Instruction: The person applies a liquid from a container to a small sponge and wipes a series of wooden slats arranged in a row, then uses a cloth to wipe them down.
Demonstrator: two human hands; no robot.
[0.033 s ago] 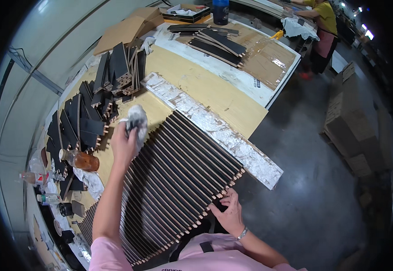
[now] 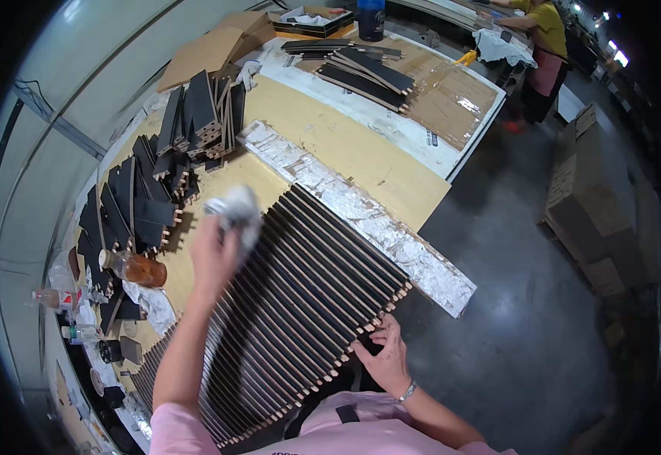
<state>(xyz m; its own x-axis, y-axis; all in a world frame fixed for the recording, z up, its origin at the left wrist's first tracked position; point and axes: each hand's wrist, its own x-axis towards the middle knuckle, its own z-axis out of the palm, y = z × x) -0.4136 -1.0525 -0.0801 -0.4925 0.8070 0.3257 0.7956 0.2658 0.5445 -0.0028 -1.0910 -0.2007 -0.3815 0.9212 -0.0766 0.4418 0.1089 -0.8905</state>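
Observation:
A row of black slats [image 2: 300, 280] lies side by side, bare wood showing along their edges and light wooden pegs at their near ends. My left hand [image 2: 215, 254], smeared by motion, is closed on a wadded white cloth [image 2: 241, 214] near the slats' far left ends. I cannot tell whether the cloth touches them. At the near right ends, my right hand [image 2: 384, 358] rests against the pegs, its thumb and fingers apart. Across the slats' far side lies a long board covered in crumpled, silvery-white wrapping [image 2: 361, 220].
Loose black slats [image 2: 137, 201] are heaped at the left, beside a jar of amber liquid [image 2: 144, 271]. More slats [image 2: 365, 68] lie on cardboard at the back. Stacked cartons [image 2: 596, 205] stand on the floor at right. A co-worker in yellow [image 2: 547, 34] stands far right.
My left hand and the cloth have shifted slightly right and nearer, toward the slats. My right hand stays in place.

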